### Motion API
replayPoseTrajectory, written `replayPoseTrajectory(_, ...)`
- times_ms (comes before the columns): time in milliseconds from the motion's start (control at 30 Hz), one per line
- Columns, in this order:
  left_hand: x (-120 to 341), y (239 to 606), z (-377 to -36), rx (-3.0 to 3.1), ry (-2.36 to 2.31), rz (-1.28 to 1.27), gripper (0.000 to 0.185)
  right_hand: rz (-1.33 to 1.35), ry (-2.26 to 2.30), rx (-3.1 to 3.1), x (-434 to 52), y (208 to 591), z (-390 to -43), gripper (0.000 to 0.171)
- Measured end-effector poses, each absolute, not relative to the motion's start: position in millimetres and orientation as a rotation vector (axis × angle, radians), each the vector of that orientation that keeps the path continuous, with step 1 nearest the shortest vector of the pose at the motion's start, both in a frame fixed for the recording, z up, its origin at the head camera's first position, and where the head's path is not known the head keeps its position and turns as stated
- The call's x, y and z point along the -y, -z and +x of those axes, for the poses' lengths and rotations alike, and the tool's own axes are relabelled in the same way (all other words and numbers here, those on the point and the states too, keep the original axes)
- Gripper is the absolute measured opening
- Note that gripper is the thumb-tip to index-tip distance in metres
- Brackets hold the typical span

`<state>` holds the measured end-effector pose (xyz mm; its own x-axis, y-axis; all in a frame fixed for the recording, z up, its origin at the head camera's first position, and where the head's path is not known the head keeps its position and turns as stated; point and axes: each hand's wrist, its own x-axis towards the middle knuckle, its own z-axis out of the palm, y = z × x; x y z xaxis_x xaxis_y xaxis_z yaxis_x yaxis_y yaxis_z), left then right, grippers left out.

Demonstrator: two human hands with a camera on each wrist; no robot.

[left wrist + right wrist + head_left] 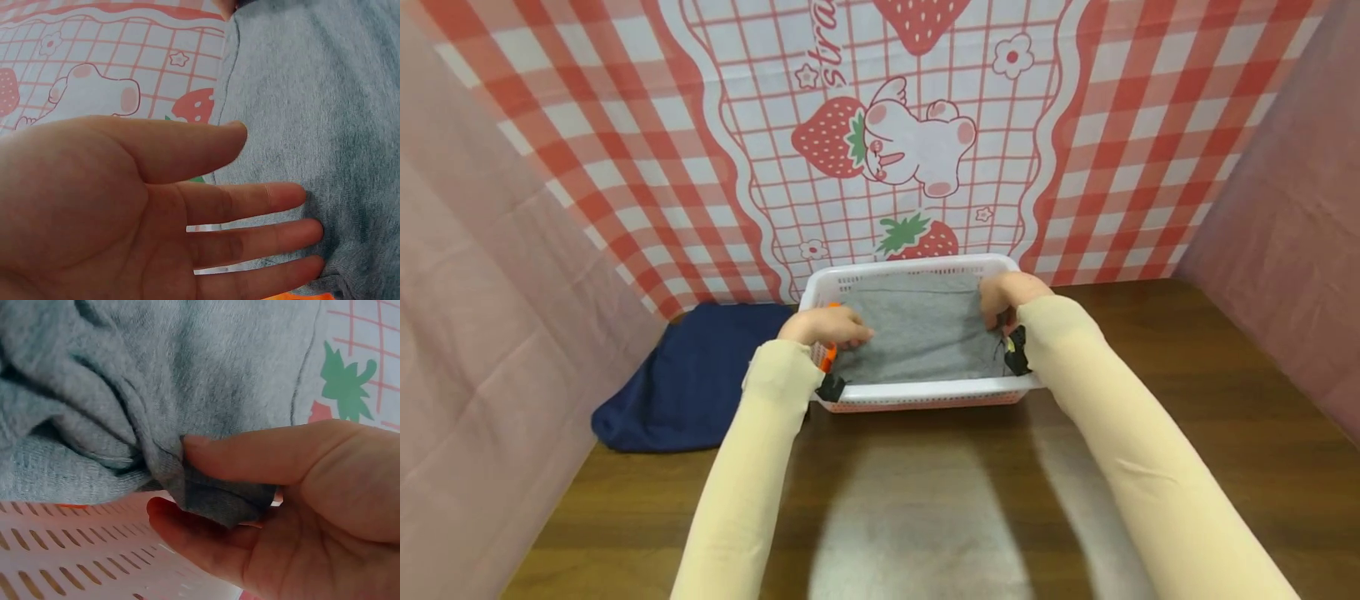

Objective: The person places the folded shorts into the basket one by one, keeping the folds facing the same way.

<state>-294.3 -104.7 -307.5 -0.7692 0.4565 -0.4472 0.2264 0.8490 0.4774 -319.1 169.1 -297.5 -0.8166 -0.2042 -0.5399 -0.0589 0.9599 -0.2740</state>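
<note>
One wooden table (1187, 400) is covered at its left rear by a dark blue cloth (688, 379), beside a white basket (917, 392) in which a folded grey garment (921, 329) is laid. The garment's left side is touched by the left hand (823, 325), fingers straight and apart. Its right edge is pinched between thumb and fingers of the right hand (1007, 292).

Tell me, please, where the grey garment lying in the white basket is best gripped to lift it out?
Probably its side edges, from above: the grey garment lies flat in the basket, and the right hand already pinches a fold at its right edge.
</note>
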Motion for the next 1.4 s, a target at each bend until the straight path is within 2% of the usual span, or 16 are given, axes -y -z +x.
replayPoseTrajectory(133,105,306,-293,-2.474,-0.503,0.511,0.042,-0.123,0.458,-2.495,-169,297,-323,0.028)
replayPoseTrajectory(367,111,306,-285,-2.563,-0.475,0.578,0.042,-0.487,0.217,-2.736,-216,413,-453,0.024)
replayPoseTrajectory(500,116,306,-278,-2.612,-0.507,0.591,0.043,-0.535,0.137,-2.808,-217,423,-466,0.041)
replayPoseTrajectory(633,120,306,-272,-2.647,-0.536,0.607,0.043,-0.525,0.155,-2.859,-203,395,-440,0.051)
replayPoseTrajectory(733,123,308,-267,-2.686,-0.625,0.640,0.040,-0.490,0.207,-2.873,-182,354,-391,0.057)
replayPoseTrajectory(867,124,315,-257,-2.727,-0.840,0.625,0.035,-0.415,0.307,-2.858,-156,306,-328,0.049)
replayPoseTrajectory(933,124,320,-253,-2.727,-0.955,0.575,0.034,-0.407,0.340,-2.875,-151,296,-311,0.044)
replayPoseTrajectory(1067,124,327,-247,-2.723,-1.107,0.495,0.033,-0.405,0.429,-2.903,-145,287,-294,0.045)
replayPoseTrajectory(1400,132,334,-234,-2.778,-1.362,0.395,0.029,-0.418,0.576,-2.917,-139,286,-277,0.046)
